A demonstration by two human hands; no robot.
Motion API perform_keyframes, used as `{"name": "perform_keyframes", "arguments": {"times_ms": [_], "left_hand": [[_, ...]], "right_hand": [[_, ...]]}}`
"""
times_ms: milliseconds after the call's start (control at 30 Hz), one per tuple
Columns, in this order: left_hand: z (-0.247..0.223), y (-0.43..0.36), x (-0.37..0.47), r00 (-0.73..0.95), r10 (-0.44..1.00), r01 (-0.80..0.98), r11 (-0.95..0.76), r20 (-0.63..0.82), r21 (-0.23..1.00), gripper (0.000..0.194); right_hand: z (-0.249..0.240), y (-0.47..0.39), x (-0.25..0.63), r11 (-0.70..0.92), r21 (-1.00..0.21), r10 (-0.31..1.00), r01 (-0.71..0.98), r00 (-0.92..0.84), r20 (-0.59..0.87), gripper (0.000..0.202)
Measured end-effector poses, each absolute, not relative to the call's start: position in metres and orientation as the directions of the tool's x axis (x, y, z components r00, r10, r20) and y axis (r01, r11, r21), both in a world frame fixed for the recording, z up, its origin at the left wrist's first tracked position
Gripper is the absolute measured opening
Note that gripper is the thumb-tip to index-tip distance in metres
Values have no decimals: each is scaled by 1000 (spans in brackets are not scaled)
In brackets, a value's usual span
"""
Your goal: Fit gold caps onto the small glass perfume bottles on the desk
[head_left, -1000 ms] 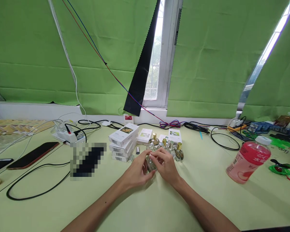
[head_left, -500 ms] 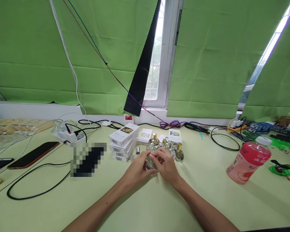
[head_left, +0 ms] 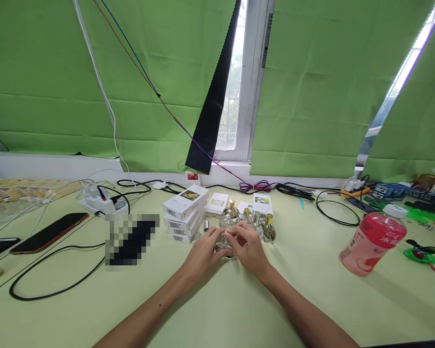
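Note:
A small clear glass perfume bottle (head_left: 221, 247) stands on the table, partly covered by both hands. My left hand (head_left: 204, 252) curls about its left side, thumb across the front. At the bottle's top, my right hand (head_left: 249, 247) has its fingers pinched together; any small part between them is hidden. Just behind stands another perfume bottle (head_left: 230, 218) with a gold top. More bottles cluster beyond my right hand, among them a dark gold-topped one (head_left: 268, 231). A loose silver cap (head_left: 206, 225) sits left of the bottles, near a stack of white boxes (head_left: 185, 208).
Behind the bottles lie a flat white box (head_left: 217, 205) and a box with a flower picture (head_left: 263, 203). A pink drink bottle (head_left: 373, 241) stands right. Phones (head_left: 50, 233), a power strip (head_left: 103, 205) and a looping black cable (head_left: 32, 298) occupy the left.
My left thumb has shifted slightly up and left across the front of the bottle, showing more of its base. My right hand keeps nearly the same pinch at the top.

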State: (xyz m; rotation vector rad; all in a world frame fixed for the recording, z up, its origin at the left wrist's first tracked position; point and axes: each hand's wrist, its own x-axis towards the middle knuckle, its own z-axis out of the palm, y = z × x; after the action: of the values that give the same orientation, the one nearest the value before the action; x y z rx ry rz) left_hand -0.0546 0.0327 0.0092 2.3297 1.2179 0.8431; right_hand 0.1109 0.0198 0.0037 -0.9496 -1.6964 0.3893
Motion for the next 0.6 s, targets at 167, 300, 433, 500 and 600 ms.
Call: {"name": "perform_keyframes", "arguments": {"times_ms": [167,300,433,500,600], "left_hand": [[10,32,-55,439,839,619,-542,321,569,23],[8,32,-55,437,829,618,-559,350,553,21],[7,32,-54,431,816,608,-578,385,545,18],[7,32,-54,430,815,603,-580,389,548,17],[7,32,-53,425,816,602,-577,391,552,15]], "right_hand": [[4,20,111,619,-673,756,405,-72,651,20],[3,21,110,624,-668,750,407,-71,658,19],[2,21,110,622,-666,750,412,-68,658,20],[2,20,109,616,-668,754,417,-65,654,21],[2,20,109,613,-668,755,421,-64,652,20]]}}
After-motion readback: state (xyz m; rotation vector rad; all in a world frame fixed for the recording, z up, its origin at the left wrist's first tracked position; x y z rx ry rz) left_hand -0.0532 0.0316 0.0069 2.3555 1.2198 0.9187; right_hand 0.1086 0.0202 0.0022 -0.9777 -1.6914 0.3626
